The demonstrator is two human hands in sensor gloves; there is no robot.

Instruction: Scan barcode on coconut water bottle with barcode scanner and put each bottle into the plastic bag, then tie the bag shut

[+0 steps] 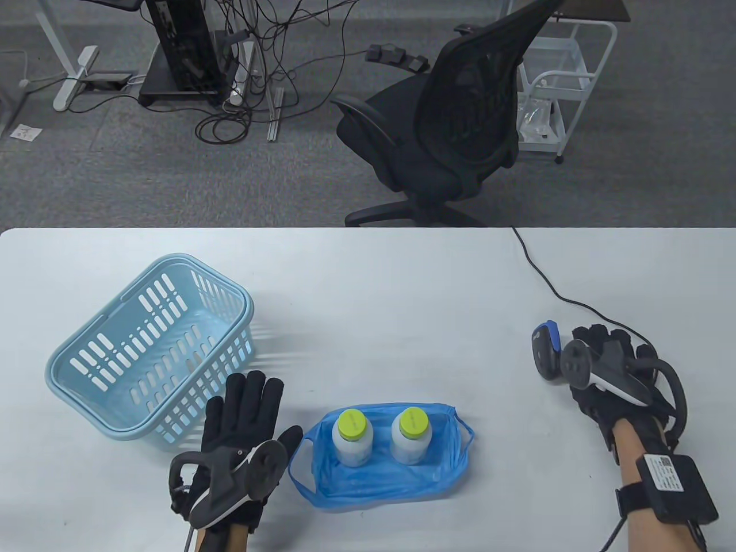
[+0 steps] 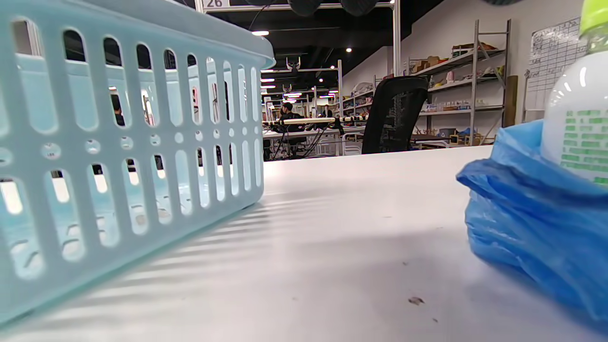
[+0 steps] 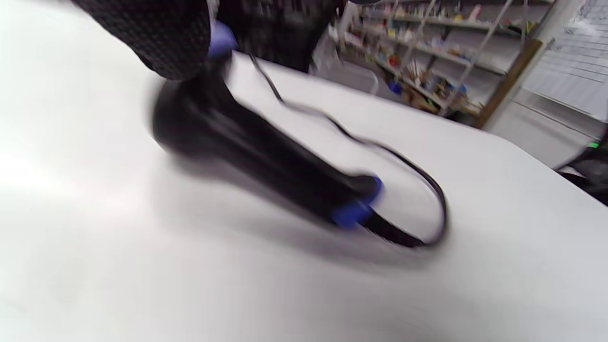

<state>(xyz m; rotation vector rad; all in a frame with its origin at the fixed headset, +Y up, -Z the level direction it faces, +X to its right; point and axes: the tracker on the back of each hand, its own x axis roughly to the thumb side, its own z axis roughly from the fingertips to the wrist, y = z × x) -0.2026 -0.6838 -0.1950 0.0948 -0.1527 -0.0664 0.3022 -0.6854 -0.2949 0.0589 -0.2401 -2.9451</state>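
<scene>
Two white coconut water bottles with lime-green caps (image 1: 352,440) (image 1: 411,437) stand upright inside the open blue plastic bag (image 1: 379,486) near the table's front edge. The left wrist view shows the bag (image 2: 532,237) and one bottle (image 2: 579,133) at the right. My left hand (image 1: 247,414) lies flat on the table with straight fingers, just left of the bag, holding nothing. The black and blue barcode scanner (image 1: 545,345) lies on the table at the right. My right hand (image 1: 604,356) is over it. In the blurred right wrist view its handle (image 3: 266,156) lies free and gloved fingers (image 3: 161,38) hang over its head.
A light blue slotted basket (image 1: 149,345) stands tilted at the left, close to my left hand and large in the left wrist view (image 2: 118,142). The scanner's black cable (image 1: 552,282) runs off the far edge. A black office chair (image 1: 448,132) stands beyond the table.
</scene>
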